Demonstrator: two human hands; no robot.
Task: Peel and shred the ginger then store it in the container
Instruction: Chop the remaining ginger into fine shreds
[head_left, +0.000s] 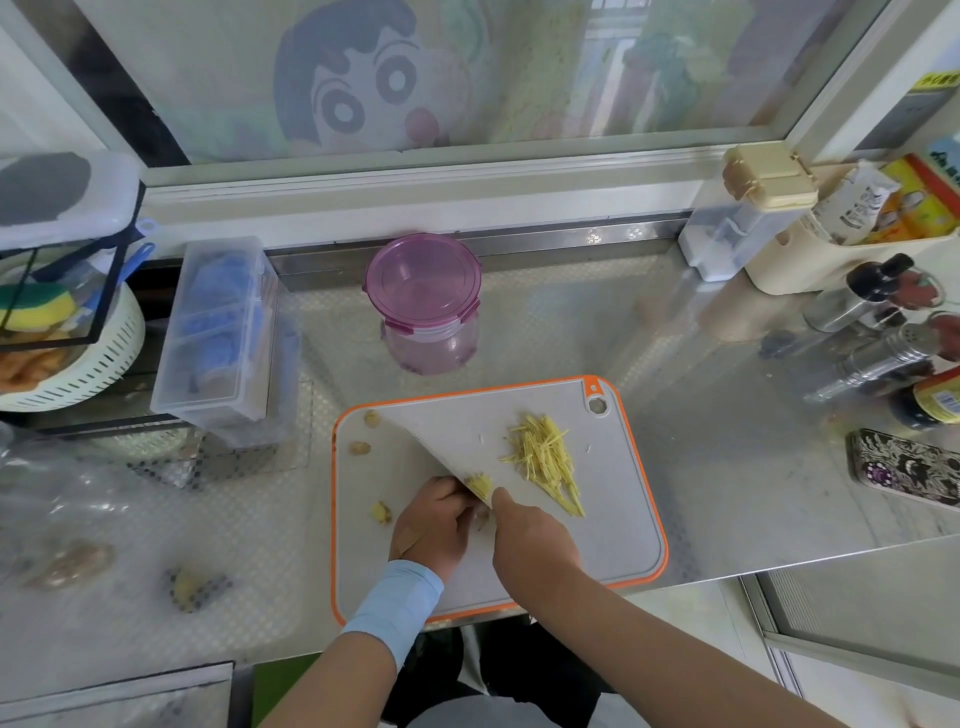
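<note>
The ginger stub (479, 486) that I am slicing is sitting near the front of the chopping board (631, 545), and the fingers of my left hand (435, 522) are curling round it and pinching it down right against the knife (434, 452). My right hand (532, 543) is gripping the knife with the forefinger reaching forward along the blade; the handle itself is hiding under my palm. The stub is getting small, so I am judging the chief danger to be the blade catching my left fingertips, since they are lying touching the steel with little ginger between. A wet stub could also be rolling or squirting out sideways under pressure, which would be sending the edge off line. The shreds (545, 460) are piling up just beside the blade on the right; a careless sweep could be scattering them over the board's orange rim onto the worktop (727, 415). Peel scraps (359, 448) are lying at the left of the board, and I am risking mixing them into the shreds when gathering. The container (423, 304) is standing behind the board with its purple lid clipped on, so I am needing a free, dry hand before storing anything.
</note>
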